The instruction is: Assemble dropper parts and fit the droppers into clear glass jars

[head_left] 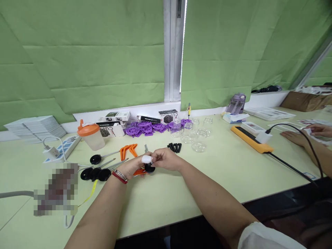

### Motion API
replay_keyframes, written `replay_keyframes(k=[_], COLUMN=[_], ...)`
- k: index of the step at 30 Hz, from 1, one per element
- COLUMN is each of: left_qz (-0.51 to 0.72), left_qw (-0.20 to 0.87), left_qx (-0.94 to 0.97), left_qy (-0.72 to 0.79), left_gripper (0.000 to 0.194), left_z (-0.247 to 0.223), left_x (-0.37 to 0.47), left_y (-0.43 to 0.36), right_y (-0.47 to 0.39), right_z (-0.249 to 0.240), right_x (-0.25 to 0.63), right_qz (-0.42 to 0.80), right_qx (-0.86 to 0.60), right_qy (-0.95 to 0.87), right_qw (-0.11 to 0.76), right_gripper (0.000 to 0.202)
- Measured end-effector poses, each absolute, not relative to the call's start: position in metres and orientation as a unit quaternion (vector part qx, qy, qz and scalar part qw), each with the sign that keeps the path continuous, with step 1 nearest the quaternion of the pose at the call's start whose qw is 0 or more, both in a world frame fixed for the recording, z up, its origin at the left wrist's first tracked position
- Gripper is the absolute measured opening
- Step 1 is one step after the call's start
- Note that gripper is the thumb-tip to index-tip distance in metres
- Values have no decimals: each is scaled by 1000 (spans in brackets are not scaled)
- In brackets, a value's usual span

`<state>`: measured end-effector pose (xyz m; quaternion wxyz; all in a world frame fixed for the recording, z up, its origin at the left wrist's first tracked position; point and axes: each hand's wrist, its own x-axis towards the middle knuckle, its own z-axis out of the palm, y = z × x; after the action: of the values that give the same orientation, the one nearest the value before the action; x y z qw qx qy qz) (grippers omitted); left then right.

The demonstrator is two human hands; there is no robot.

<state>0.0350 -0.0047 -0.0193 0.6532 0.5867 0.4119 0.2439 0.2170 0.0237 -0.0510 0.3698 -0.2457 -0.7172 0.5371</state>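
Observation:
Close together over the table's middle, my two hands meet at a black round disc (pixel 149 168). My left hand (pixel 132 166) is closed around this disc piece, and a metal rod end (pixel 146 148) sticks up behind the fingers. An orange bracket (pixel 140 172) shows just below that hand. A white cover (pixel 147 159) sits at the tip of the left thumb. With fingers pinched, my right hand (pixel 165 159) touches the disc's upper edge; what lies between its fingertips is too small to make out.
Black discs with metal rods (pixel 95 174) lie left of my hands, near orange brackets (pixel 128 151). Behind are purple plastic parts (pixel 147 128), black handles (pixel 175 147) and clear jars (pixel 188 133). An orange power strip (pixel 251 140) and another person's hand (pixel 293 137) are at right.

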Motion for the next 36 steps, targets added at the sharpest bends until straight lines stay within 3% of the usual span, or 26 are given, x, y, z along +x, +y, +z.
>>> replay_keyframes(k=[30, 36], left_qz=[252, 256], left_qw=[646, 646], left_qx=[554, 549], left_qy=[461, 464], left_gripper=[43, 48], left_z=[-31, -17], left_x=[34, 38], left_y=[-1, -12], right_y=[25, 23], right_z=[-54, -51], right_x=[214, 211], right_qz=[550, 529], right_qx=[-252, -281], right_qy=[-692, -683], right_qw=[394, 417], right_gripper=[29, 30])
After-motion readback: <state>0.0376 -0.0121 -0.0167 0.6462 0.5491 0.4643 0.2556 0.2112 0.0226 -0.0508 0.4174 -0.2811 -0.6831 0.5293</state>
